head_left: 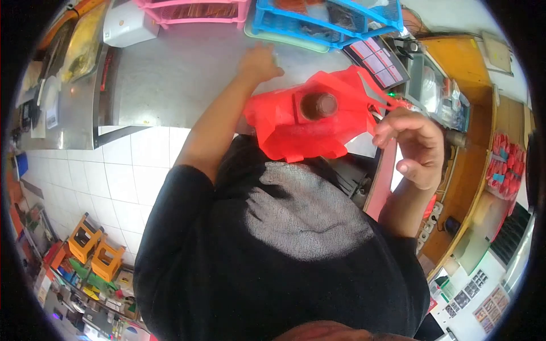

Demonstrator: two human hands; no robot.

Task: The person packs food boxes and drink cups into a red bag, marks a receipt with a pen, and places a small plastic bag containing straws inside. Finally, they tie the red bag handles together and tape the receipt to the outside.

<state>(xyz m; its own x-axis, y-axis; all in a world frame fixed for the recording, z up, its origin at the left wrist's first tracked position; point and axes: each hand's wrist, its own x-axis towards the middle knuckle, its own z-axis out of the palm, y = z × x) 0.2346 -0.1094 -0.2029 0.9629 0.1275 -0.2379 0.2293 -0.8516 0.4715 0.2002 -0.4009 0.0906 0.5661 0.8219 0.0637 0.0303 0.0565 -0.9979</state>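
My left hand [260,63] is over the metal counter, with its fingers curled and the thumb out to the side. A small, pale, see-through patch shows between thumb and fingers, too blurred to name. My right hand [418,145] is raised at the right, fingers bent and thumb apart, with nothing visible in its grasp. Its fingertips are close to the handles of a red cloth bag [278,133]; I cannot see whether they touch. On the red bag, in front of my chest, is a cup of brown drink [310,106] with a clear lid, seen from above.
The metal counter [176,74] carries a pink basket [199,12], a blue rack [335,25] and a white box [129,25]. A screen or menu card [376,61] leans at the right. A wooden shelf [466,142] runs down the right side. Orange stools [106,258] stand lower left.
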